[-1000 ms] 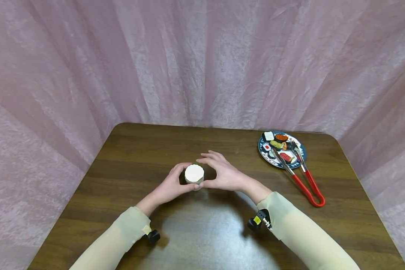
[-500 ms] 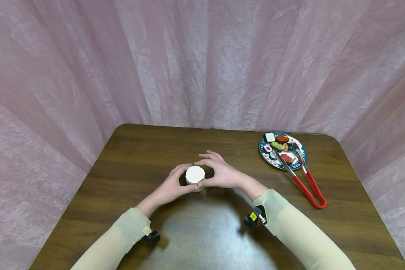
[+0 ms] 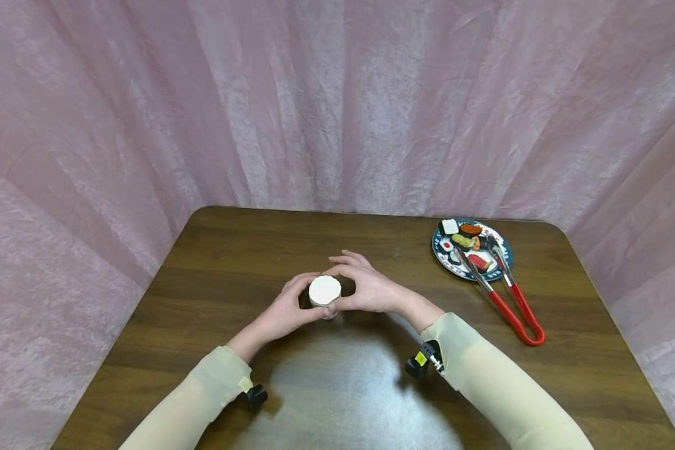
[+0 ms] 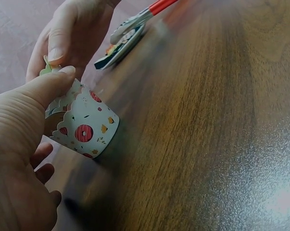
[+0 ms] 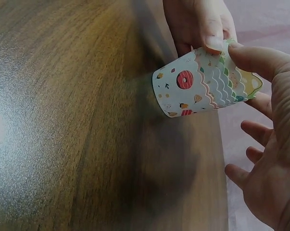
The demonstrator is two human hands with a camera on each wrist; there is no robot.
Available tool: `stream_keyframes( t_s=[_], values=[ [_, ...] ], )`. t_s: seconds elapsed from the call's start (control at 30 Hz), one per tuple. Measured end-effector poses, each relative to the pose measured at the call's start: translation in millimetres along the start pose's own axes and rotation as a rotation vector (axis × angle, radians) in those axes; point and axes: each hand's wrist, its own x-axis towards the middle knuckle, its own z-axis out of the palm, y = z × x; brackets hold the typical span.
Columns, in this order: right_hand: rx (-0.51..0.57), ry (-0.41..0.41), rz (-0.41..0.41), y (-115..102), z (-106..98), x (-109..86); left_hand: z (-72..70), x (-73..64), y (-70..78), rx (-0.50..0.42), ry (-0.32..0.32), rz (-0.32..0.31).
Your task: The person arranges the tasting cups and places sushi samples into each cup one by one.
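Note:
A stack of nested paper baking cups (image 3: 324,291) with scalloped rims stands between my hands near the middle of the table. Its outer cup shows a donut print (image 4: 89,126), and rims of several cups fan out in the right wrist view (image 5: 221,79). My left hand (image 3: 285,309) grips the stack from the left, thumb in front and fingers behind. From the other side, my right hand (image 3: 371,291) pinches the rim between thumb and forefinger, its other fingers spread loosely. The two thumbs nearly meet at the front. Whether the base touches the table cannot be told.
At the back right of the wooden table (image 3: 230,250) lies a round plate (image 3: 439,257) with several sushi pieces (image 3: 470,229). Red-handled tongs (image 3: 510,312) rest with their tips on the plate and handles toward me. A pink curtain (image 3: 337,106) hangs behind.
My right hand has shifted slightly left, its forefinger now closer over the cups' rim. The left hand and the stack have barely moved; plate and tongs are as before.

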Motion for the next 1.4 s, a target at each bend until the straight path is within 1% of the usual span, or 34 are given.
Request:
stream_keyframes(
  t_s=[0.17, 0.37, 0.53, 0.63, 0.73, 0.87, 1.03, 1.1, 1.2, 1.4],
  values=[
    [0.01, 0.016, -0.014, 0.1, 2.2, 1.7, -0.8, -0.5, -0.1, -0.006, 0.005, 0.004],
    [0.002, 0.049, -0.051, 0.8, 5.2, 3.8, -0.6, -1.1, -1.7, 0.002, 0.017, 0.009],
    [0.015, 0.071, -0.067, -1.7, 5.7, 4.7, -1.7, -1.8, -2.1, -0.001, 0.013, -0.002],
    [0.039, 0.084, -0.063, -4.6, 5.7, 5.0, -2.7, -2.7, -1.6, -0.004, 0.005, -0.017],
    [0.088, 0.113, -0.071, -8.4, 4.5, 5.5, -2.4, -3.6, -1.6, 0.002, 0.002, -0.028],
    [0.156, 0.167, -0.084, -14.0, -2.9, 5.4, -1.3, -3.8, -1.9, 0.023, 0.009, -0.03],
    [0.156, 0.244, -0.079, -12.9, -20.4, 3.2, -1.9, -4.3, -0.6, 0.036, 0.022, -0.022],
    [0.136, 0.276, -0.059, -8.0, -28.4, 1.9, -2.1, -4.8, 0.4, 0.028, 0.023, -0.021],
    [0.108, 0.322, -0.005, 3.6, -40.3, -0.8, -2.3, -5.3, 1.9, 0.012, 0.021, -0.019],
    [0.045, 0.395, 0.16, 32.5, -60.4, -6.6, -2.0, -5.5, 4.1, 0.005, 0.019, -0.029]
  ],
)
